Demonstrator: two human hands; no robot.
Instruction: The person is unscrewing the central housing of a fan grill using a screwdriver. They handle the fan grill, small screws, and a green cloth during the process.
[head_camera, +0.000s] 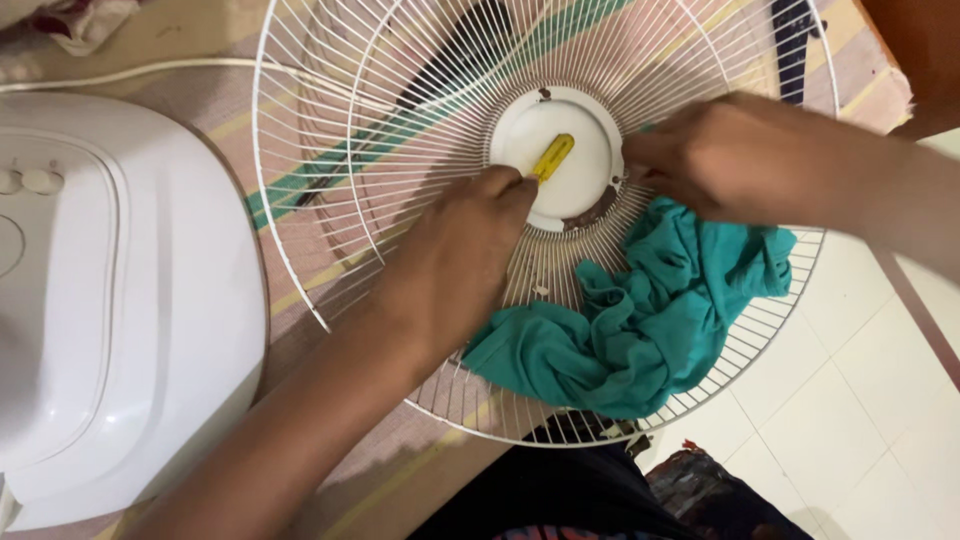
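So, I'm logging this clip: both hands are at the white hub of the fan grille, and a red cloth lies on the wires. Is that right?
Not quite: the cloth is teal, not red, as the head view shows. The rest holds: left hand and right hand are at the white hub of the fan grille, and the cloth lies on the wires.

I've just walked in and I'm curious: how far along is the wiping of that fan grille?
Partly done, it seems. The white wire fan grille is already off the fan and lies flat. In hand: the left hand presses by the centre disc, the right hand grips the teal cloth. Left: brown grime still rims the disc.
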